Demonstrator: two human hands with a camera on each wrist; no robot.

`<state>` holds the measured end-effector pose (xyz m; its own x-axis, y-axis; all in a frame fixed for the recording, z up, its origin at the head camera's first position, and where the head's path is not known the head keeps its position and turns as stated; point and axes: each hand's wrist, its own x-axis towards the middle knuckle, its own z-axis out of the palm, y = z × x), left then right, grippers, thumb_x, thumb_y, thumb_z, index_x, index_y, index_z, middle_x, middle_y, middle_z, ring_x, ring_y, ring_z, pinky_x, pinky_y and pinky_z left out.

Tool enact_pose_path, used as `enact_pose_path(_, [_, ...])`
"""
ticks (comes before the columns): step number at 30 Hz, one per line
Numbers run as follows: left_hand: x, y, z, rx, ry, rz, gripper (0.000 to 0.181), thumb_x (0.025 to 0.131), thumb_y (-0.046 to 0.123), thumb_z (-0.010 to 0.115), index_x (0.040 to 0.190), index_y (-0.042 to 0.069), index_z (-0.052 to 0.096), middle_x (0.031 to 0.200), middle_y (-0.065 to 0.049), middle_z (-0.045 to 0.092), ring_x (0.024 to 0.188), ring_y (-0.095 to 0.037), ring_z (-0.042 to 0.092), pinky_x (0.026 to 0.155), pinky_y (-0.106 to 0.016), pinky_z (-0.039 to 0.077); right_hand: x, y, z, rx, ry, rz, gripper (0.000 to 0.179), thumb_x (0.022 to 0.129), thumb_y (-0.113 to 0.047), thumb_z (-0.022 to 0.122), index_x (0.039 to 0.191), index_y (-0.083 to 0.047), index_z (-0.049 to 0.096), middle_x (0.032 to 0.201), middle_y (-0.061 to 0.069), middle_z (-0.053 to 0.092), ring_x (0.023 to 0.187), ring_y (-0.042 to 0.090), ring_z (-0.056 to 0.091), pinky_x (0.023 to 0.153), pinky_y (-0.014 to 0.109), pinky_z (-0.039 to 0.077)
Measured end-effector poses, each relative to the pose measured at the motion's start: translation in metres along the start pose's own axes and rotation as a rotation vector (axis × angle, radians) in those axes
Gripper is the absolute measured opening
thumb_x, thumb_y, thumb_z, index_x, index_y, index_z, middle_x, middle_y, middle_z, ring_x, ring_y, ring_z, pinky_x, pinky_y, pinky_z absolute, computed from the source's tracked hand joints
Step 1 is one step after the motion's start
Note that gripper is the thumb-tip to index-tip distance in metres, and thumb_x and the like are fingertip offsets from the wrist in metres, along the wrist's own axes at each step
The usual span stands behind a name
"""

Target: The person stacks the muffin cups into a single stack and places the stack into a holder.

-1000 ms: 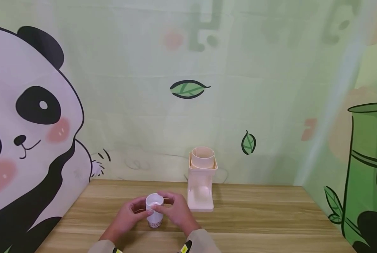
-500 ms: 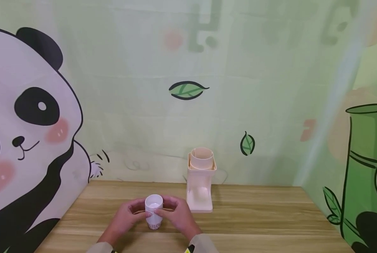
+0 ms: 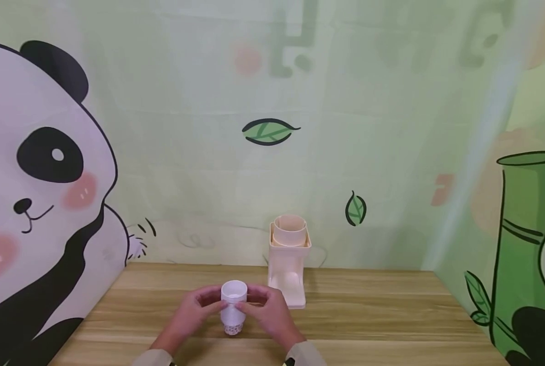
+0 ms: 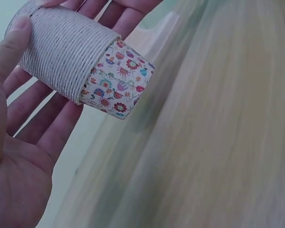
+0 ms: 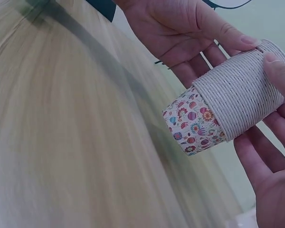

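Note:
Both hands hold a stack of nested paper cups (image 3: 233, 316) above the table, mouth up. Closely packed rims make ribs along the stack (image 4: 66, 50) in the left wrist view. A flowered print covers the exposed bottom cup (image 5: 194, 124). My left hand (image 3: 191, 314) grips the stack from the left, its thumb across the near side and fingers round behind. From the right, my right hand (image 3: 273, 312) grips it the same way, the thumb tips close together. Parts of the far fingers are hidden behind the cups.
A pale pink stand (image 3: 287, 282) with a round tube (image 3: 290, 231) in its top stands on the wooden table (image 3: 368, 315), behind and right of the hands. A printed cloth wall (image 3: 199, 152) with a panda and bamboo rises at the table's back.
Both hands have shifted slightly right with the cup stack still held between them. The head view has drifted a little. The pink stand stays in its place.

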<state>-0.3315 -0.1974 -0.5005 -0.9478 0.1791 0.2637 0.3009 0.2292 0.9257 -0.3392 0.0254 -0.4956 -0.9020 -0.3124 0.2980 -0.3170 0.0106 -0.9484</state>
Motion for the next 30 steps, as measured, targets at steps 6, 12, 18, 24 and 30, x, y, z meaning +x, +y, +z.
enact_pose_path(6, [0.009, 0.013, 0.015, 0.016, -0.036, 0.033, 0.044, 0.091, 0.021, 0.079, 0.129, 0.002, 0.068, 0.119, -0.017, 0.075, 0.106, -0.01, 0.07, 0.09, -0.021, 0.055, -0.002, -0.008, -0.02, -0.02, 0.004, -0.01, 0.043, 0.085, -0.021, 0.085, 0.124, -0.01, 0.073, 0.116, 0.012, 0.077, 0.107, 0.02, 0.073, 0.089, 0.023, 0.059])
enact_pose_path(12, [0.018, 0.032, 0.029, 0.041, 0.012, 0.019, 0.041, 0.088, 0.026, 0.082, 0.124, 0.008, 0.073, 0.113, -0.01, 0.078, 0.103, -0.012, 0.072, 0.09, -0.023, 0.056, 0.0, -0.022, -0.04, -0.04, -0.001, -0.026, 0.043, 0.086, -0.023, 0.084, 0.124, -0.008, 0.072, 0.115, 0.014, 0.077, 0.106, 0.019, 0.073, 0.089, 0.026, 0.059])
enact_pose_path(18, [0.033, 0.059, 0.04, 0.06, 0.044, 0.043, 0.038, 0.088, 0.028, 0.082, 0.121, 0.011, 0.075, 0.111, -0.007, 0.079, 0.103, -0.014, 0.072, 0.089, -0.03, 0.059, 0.005, -0.048, -0.059, -0.093, 0.024, -0.027, 0.043, 0.088, -0.023, 0.083, 0.126, -0.007, 0.072, 0.117, 0.015, 0.076, 0.106, 0.021, 0.073, 0.091, 0.031, 0.06])
enact_pose_path(24, [0.05, 0.089, 0.048, 0.105, 0.059, 0.086, 0.037, 0.09, 0.029, 0.08, 0.123, 0.013, 0.074, 0.11, -0.005, 0.079, 0.103, -0.018, 0.073, 0.093, -0.039, 0.059, 0.011, -0.078, -0.08, -0.193, 0.055, -0.032, 0.043, 0.087, -0.031, 0.083, 0.126, -0.018, 0.072, 0.119, 0.006, 0.076, 0.108, 0.022, 0.072, 0.095, 0.038, 0.059])
enact_pose_path(30, [0.064, 0.119, 0.053, 0.108, 0.058, 0.101, 0.038, 0.092, 0.032, 0.078, 0.127, 0.018, 0.073, 0.118, -0.002, 0.077, 0.109, -0.021, 0.072, 0.096, -0.044, 0.058, 0.019, -0.104, -0.096, -0.222, 0.08, -0.048, 0.044, 0.086, -0.033, 0.083, 0.127, -0.022, 0.072, 0.12, 0.003, 0.076, 0.107, 0.021, 0.072, 0.095, 0.04, 0.059])
